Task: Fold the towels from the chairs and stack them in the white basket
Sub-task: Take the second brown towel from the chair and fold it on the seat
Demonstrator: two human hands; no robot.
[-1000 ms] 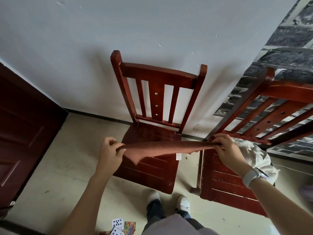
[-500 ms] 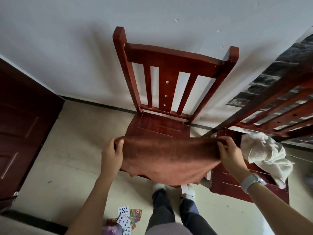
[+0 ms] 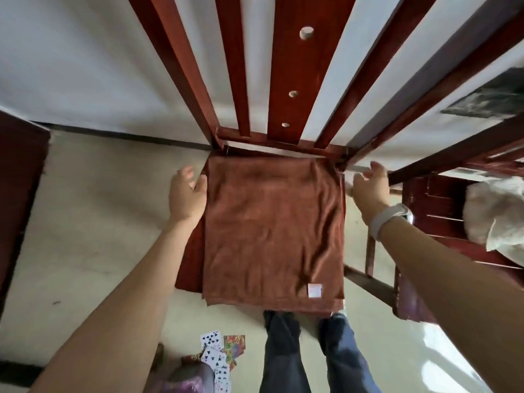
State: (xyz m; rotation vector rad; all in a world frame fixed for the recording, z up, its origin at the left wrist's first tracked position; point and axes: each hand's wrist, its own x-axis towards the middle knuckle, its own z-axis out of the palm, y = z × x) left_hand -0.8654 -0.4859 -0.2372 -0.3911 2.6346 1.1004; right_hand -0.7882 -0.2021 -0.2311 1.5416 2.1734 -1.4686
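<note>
Brown towel [image 3: 272, 228]: spread flat on chair [image 3: 188, 259] seat, near edge overhanging at 6 o'clock. Left hand [image 3: 185, 194] open, fingers touching the 9 o'clock edge; right hand [image 3: 367, 185] open, holding nothing, at 3 o'clock. White towel [image 3: 493, 217] unfolded on next chair. Risk: overhang drags the towel floorward during folding.

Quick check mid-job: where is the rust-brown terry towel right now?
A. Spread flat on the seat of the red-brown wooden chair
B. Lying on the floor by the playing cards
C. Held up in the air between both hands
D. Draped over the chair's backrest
A: the rust-brown terry towel lies spread across the seat of the red-brown wooden chair, with the left hand and right hand open at its far corners.
</note>
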